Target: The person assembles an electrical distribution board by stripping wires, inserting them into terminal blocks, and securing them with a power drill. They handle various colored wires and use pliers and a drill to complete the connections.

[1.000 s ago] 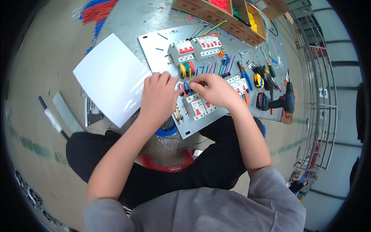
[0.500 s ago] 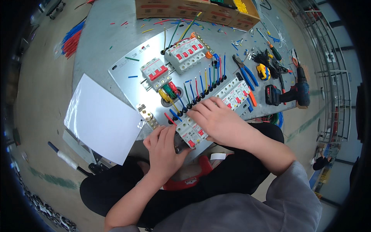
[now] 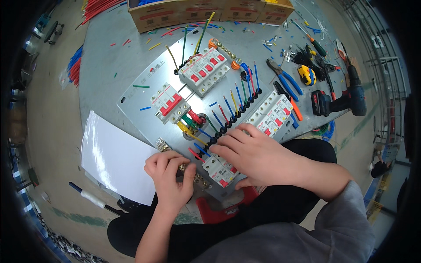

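Note:
A grey metal mounting plate lies across my lap, carrying rows of white circuit breakers with red switches and short coloured wires with black ends. My left hand rests with curled fingers at the plate's near left edge, touching a brass terminal strip. My right hand lies over the near row of breakers, fingertips at a blue wire; whether it pinches the wire I cannot tell.
A white paper sheet lies left of the plate. Blue and orange pliers, a yellow tape measure and a cordless drill lie at the right. Cardboard boxes stand at the back. Loose wire bundles lie far left.
The view has shifted, so the plate sits lower and fuller in frame. My left hand slid from the plate's middle to its near left edge. My right hand stayed on the near breakers.

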A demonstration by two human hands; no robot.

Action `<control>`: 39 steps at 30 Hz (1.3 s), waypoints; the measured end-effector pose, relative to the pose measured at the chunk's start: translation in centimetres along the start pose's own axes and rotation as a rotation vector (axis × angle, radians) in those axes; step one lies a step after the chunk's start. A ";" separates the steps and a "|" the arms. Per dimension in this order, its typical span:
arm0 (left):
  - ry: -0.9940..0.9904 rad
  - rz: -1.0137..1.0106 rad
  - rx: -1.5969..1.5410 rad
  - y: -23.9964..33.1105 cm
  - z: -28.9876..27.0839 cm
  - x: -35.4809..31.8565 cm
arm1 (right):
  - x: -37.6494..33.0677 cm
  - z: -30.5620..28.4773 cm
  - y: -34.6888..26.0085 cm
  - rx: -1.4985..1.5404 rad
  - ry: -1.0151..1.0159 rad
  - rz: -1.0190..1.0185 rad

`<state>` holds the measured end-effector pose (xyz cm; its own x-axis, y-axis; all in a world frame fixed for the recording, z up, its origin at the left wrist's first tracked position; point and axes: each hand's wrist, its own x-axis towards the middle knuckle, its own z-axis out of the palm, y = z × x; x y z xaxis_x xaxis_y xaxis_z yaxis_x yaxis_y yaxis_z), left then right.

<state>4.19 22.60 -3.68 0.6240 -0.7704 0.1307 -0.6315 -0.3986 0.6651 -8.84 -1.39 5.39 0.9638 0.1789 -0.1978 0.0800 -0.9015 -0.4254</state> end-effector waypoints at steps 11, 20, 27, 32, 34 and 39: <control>-0.133 -0.176 0.224 3.4 0.5 3.6 | 0.5 1.1 -0.6 -0.065 -0.056 0.013; -0.120 -0.158 0.229 3.4 0.7 3.4 | 0.6 1.0 0.1 -0.011 -0.076 -0.051; -0.114 -0.028 0.193 3.1 0.2 1.4 | -0.1 -0.4 0.3 -0.095 -0.053 0.033; -0.177 0.005 0.122 3.4 0.9 -2.7 | -2.6 -3.0 3.3 0.044 0.112 0.158; -0.155 0.016 0.121 3.2 1.7 -3.7 | -4.6 -3.5 6.0 0.153 0.347 0.287; -0.134 0.036 0.115 2.6 3.7 -4.6 | -7.3 1.4 10.4 0.670 0.512 0.806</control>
<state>-2.01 23.26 -5.28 0.5378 -0.8416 0.0492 -0.7058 -0.4176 0.5723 -15.40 -11.58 1.18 0.6764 -0.6684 -0.3092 -0.6055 -0.2657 -0.7502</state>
